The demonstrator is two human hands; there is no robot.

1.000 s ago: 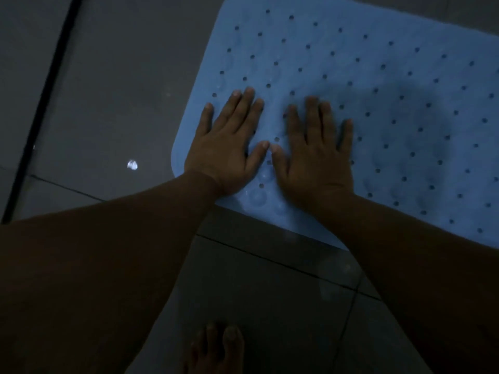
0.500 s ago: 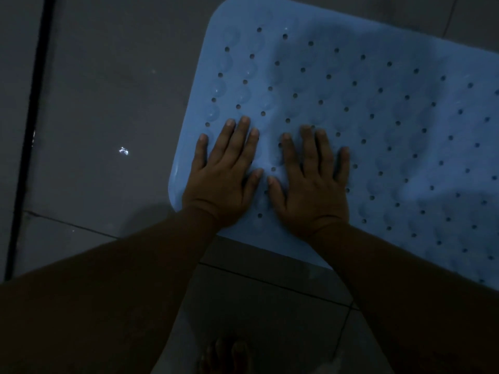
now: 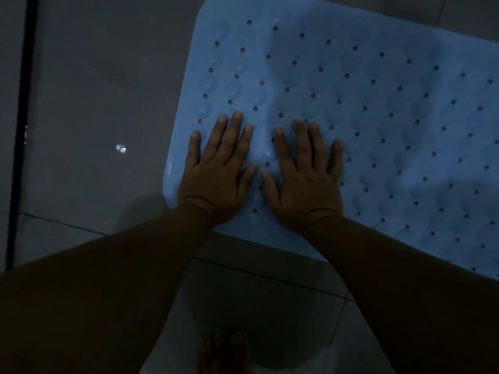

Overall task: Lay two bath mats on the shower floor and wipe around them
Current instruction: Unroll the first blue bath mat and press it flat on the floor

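Pressing flat: left hand, right hand, mat

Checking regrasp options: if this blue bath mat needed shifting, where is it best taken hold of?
Judging by its pose, pinch the blue bath mat at its rounded near-left corner, coming from the person's side: that edge lies free on the floor tiles, beside the left hand.

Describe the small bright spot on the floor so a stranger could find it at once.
Start from the blue bath mat under both flat hands. Look past its left edge, beyond the left hand, onto the dark floor tile. The bright spot is the only white glint there.
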